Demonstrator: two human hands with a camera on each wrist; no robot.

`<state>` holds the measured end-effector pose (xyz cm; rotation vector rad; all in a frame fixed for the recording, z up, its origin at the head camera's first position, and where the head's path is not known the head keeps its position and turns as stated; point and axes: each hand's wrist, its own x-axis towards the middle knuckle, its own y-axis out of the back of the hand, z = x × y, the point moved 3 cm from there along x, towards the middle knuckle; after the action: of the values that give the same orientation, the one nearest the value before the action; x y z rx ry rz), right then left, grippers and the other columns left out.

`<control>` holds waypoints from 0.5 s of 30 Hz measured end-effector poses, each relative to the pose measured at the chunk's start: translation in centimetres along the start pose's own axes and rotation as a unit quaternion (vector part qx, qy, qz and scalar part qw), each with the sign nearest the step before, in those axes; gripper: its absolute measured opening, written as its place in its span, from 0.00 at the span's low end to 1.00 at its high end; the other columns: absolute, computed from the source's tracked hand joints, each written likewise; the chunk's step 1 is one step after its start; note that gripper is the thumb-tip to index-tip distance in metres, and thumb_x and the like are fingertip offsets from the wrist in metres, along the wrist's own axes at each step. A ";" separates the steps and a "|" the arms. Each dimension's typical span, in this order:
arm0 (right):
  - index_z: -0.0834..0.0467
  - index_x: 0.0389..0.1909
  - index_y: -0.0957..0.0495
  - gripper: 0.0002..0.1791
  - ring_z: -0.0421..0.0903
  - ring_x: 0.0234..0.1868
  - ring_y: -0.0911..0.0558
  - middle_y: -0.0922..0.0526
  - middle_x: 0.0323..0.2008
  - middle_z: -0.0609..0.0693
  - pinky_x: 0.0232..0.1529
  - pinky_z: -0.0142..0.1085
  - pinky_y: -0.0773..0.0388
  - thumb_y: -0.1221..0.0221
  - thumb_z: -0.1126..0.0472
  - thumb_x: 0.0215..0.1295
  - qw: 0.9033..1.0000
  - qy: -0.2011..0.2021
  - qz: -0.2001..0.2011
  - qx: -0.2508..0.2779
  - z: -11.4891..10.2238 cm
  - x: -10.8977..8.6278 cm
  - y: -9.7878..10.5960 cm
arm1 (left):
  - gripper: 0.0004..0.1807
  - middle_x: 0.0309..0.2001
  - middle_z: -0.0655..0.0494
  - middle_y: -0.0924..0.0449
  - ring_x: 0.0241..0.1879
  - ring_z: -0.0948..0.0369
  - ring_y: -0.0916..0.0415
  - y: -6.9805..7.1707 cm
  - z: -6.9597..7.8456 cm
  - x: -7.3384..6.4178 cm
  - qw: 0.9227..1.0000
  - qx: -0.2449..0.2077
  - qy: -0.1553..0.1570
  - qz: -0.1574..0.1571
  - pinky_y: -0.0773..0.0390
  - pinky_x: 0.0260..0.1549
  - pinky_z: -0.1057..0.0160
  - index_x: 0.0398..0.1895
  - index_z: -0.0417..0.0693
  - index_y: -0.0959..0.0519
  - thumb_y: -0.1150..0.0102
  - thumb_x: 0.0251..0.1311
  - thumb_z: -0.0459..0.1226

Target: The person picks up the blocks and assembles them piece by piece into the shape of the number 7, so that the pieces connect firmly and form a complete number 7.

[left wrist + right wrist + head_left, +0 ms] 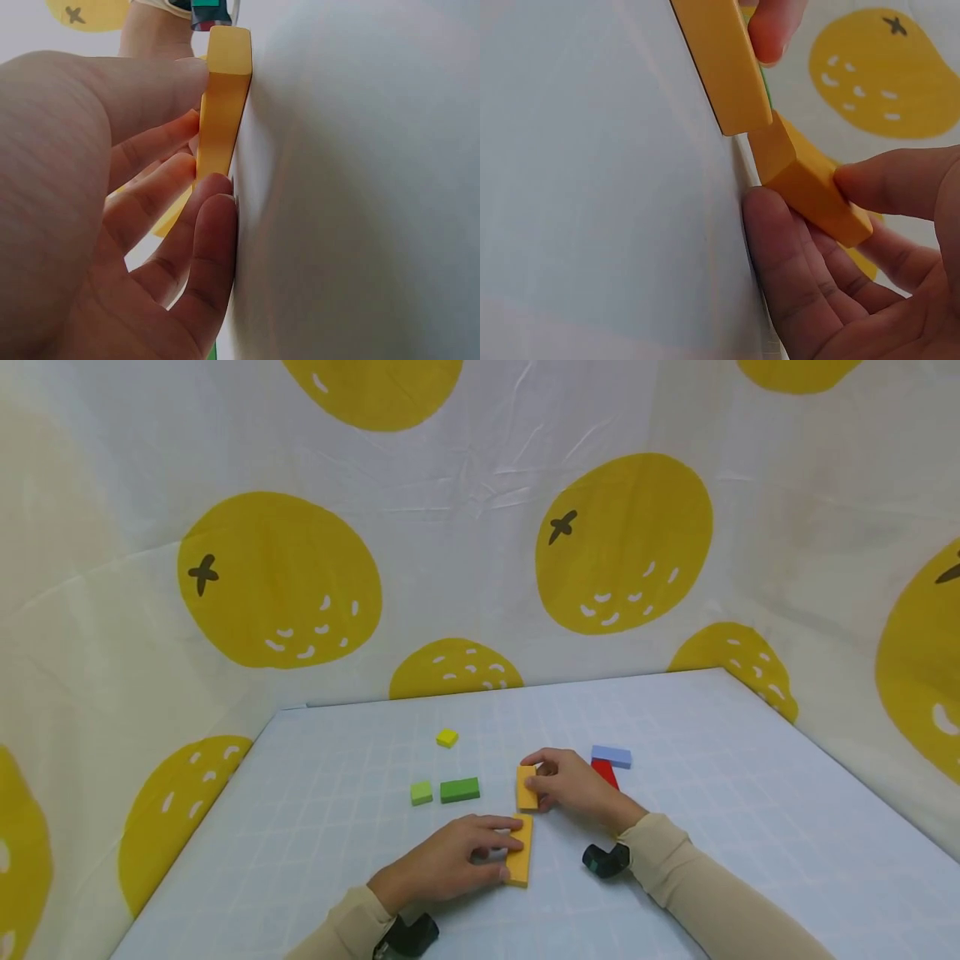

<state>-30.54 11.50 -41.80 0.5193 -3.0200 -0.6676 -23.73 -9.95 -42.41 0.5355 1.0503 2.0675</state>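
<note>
A long orange-yellow block [519,853] lies flat on the table, pointing away from me. My left hand [457,858] rests on it: thumb and two fingertips press its upper face, while the other fingers [216,232] stay low beside it. Just beyond its far end is a shorter orange-yellow block [527,789], which my right hand [573,787] pinches between thumb and fingers. In the right wrist view this shorter block [810,184] looks angled against the long block [731,75], their ends close together. The right thumb [885,180] shows on its face; other fingertips are partly hidden behind it.
Left of the blocks sit a green block [460,790], a light green block [422,792] and, farther back, a yellow block [447,737]. A blue block [611,756] and a partly covered red block [605,772] lie behind my right hand. Patterned cloth [465,527] surrounds the table [337,860].
</note>
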 end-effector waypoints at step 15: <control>0.55 0.58 0.23 0.20 0.50 0.36 0.15 0.18 0.38 0.54 0.42 0.38 0.16 0.36 0.55 0.67 1.000 -0.014 -0.019 0.000 0.5 0.3 0.2 | 0.19 0.68 0.72 0.31 0.68 0.66 0.35 0.1 0.2 0.0 1.000 0.001 0.008 -0.001 0.30 0.63 0.57 0.62 0.63 0.19 0.39 0.69 0.49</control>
<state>-30.96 11.73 -42.23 0.5734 -3.0441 -0.6828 -23.63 -9.92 -42.19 0.5182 1.0616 2.0728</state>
